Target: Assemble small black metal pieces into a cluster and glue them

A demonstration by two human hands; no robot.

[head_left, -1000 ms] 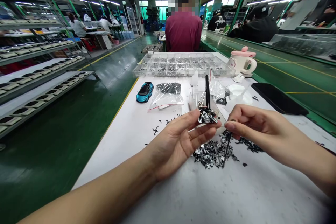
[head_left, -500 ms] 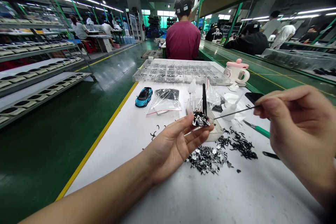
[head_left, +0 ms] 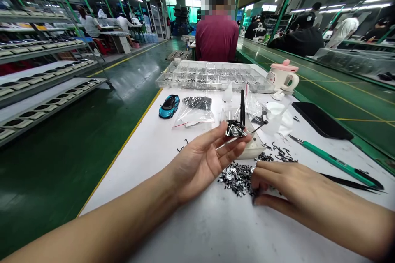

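Observation:
My left hand [head_left: 205, 160] is raised over the table, palm up, its thumb and fingers closed on a small black-and-silver assembly [head_left: 235, 128]. Just behind that piece, a thin dark rod with a round end [head_left: 261, 125] leans out of a shallow pale tray [head_left: 251, 151]. Down at the table, my right hand [head_left: 286, 185] has its fingers curled and thumb drawn in at the right side of a heap of small black-and-silver metal parts [head_left: 237, 178]. Its fingertips are partly hidden, so what they pinch cannot be made out. Small curved black pieces [head_left: 279, 152] lie behind it.
Green-handled tweezers [head_left: 336, 162], black tweezers [head_left: 345, 181] and a phone [head_left: 321, 120] lie on the right. A blue toy car [head_left: 169, 106] and a bag of black parts [head_left: 196, 109] are at left. Behind stand a clear compartment box [head_left: 212, 84] and a lidded mug [head_left: 281, 77]. A person [head_left: 217, 39] sits ahead.
My right hand has let go of the thin rod, which now rests in the tray, and has moved down and left to the parts heap. My left hand still holds the assembly.

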